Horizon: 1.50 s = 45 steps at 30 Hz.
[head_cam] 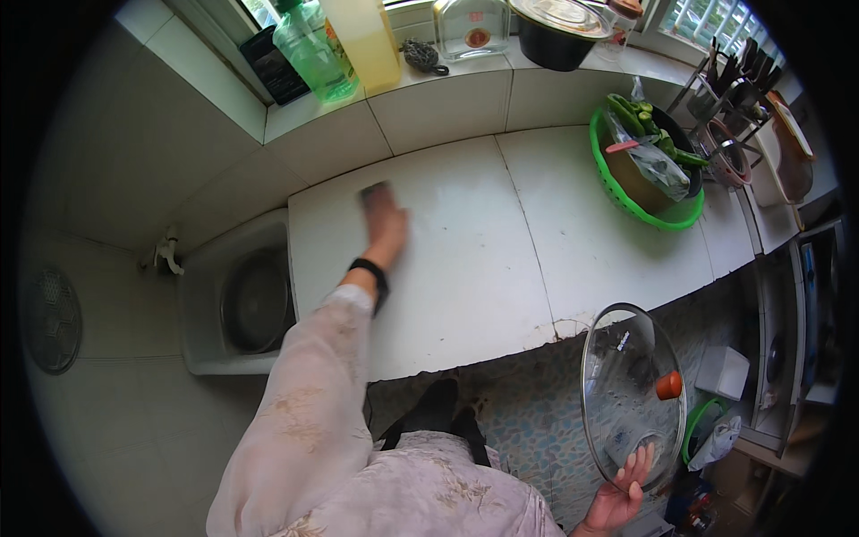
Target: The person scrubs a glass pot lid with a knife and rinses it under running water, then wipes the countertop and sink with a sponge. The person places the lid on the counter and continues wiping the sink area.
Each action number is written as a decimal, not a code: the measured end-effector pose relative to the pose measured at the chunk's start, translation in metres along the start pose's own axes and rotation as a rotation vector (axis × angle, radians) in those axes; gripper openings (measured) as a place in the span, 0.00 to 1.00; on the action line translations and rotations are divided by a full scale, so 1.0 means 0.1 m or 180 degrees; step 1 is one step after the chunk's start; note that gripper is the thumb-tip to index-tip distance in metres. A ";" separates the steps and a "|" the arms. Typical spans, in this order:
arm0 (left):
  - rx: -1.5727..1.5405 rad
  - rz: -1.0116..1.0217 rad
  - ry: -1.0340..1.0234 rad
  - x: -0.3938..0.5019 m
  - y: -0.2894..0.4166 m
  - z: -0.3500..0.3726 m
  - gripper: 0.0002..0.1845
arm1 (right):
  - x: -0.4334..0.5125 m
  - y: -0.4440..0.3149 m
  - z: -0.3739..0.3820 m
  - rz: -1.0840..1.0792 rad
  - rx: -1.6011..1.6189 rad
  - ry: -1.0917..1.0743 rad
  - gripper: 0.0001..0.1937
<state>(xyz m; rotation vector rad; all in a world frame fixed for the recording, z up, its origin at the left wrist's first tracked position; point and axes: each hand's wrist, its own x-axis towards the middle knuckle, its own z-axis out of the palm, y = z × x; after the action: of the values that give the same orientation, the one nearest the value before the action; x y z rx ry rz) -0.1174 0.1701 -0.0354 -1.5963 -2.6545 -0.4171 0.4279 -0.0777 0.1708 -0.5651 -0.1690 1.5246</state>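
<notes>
My left hand (387,221), blurred and wearing a black wristband, is over the left part of the white tiled countertop (463,268). Its fingers are closed on a small dark object (374,193), whose kind the blur hides. Low on the right, my right hand (619,493) grips the rim of a clear glass pot lid (621,376). The lid stands on edge in the air in front of the counter, and its orange knob (668,386) faces right.
A sink (194,335) holding a dark round basin (255,302) adjoins the counter's left side. A green basket (611,188) with green peppers sits back right, beside a utensil rack (728,101). Bottles (366,47), a wire scrubber (421,55) and a lidded black tub (557,40) line the sill.
</notes>
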 end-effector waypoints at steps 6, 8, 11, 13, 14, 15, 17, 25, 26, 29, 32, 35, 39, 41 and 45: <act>-0.1150 0.3278 -0.0907 -0.93 2.01 0.01 0.29 | 0.18 0.16 0.28 0.0203 -0.0113 -0.0109 0.39; -0.1409 0.3580 -0.1099 -1.45 1.88 -0.05 0.29 | 0.28 0.21 0.30 0.0304 -0.0121 -0.0214 0.39; -0.1684 0.2950 -0.0672 -1.51 1.05 -0.14 0.29 | 0.46 0.30 0.31 0.0547 -0.0044 -0.0368 0.39; -0.1055 0.1944 -0.0280 -1.19 0.33 -0.26 0.31 | 0.57 0.38 0.33 0.0715 -0.0022 -0.0416 0.39; -0.0682 0.1470 -0.0228 -0.99 -0.06 -0.37 0.31 | 0.64 0.45 0.35 0.0812 0.0000 -0.0582 0.39; -0.0377 0.0817 0.0009 -0.87 -0.37 -0.48 0.30 | 0.71 0.52 0.37 0.0856 0.0016 -0.0571 0.39; 0.0046 -0.0729 -0.0395 -0.75 -0.79 -0.74 0.31 | 0.85 0.64 0.41 0.1035 0.0032 -0.0682 0.38; 0.0109 0.1554 -0.1774 -2.54 -0.55 -1.22 0.34 | 1.26 1.13 0.52 0.1317 -0.0388 -0.0757 0.38; 0.0186 0.1669 -0.1396 -2.55 -0.64 -1.21 0.33 | 1.30 1.17 0.53 0.1355 -0.0406 -0.0771 0.38; 0.0686 0.1347 -0.0743 -2.42 -0.94 -1.18 0.32 | 1.40 1.29 0.52 0.1432 -0.0515 -0.0779 0.37; 0.0061 0.1014 -0.1049 -2.25 -1.06 -1.12 0.33 | 1.48 1.41 0.52 0.1437 -0.0686 -0.0722 0.36; 0.0059 0.0903 -0.1051 -2.21 -1.02 -1.08 0.34 | 1.54 1.52 0.55 0.1480 -0.0803 -0.0719 0.36; -0.0027 0.0873 -0.1154 -2.26 -0.97 -1.08 0.34 | 1.65 1.68 0.59 0.1573 -0.0846 -0.0726 0.36; -0.0170 0.0900 -0.0909 -2.25 -0.98 -1.09 0.34 | 1.70 1.76 0.62 0.1634 -0.0886 -0.0681 0.36; 0.0008 0.0853 -0.1146 -2.20 -1.01 -1.09 0.35 | 1.81 1.87 0.64 0.1655 -0.0840 -0.0771 0.36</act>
<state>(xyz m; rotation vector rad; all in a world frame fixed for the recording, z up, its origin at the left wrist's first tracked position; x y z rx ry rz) -0.1132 -0.0910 0.0144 -2.1701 -2.6052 -0.1261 0.2442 0.1036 0.0984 -0.6641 -0.4405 2.0956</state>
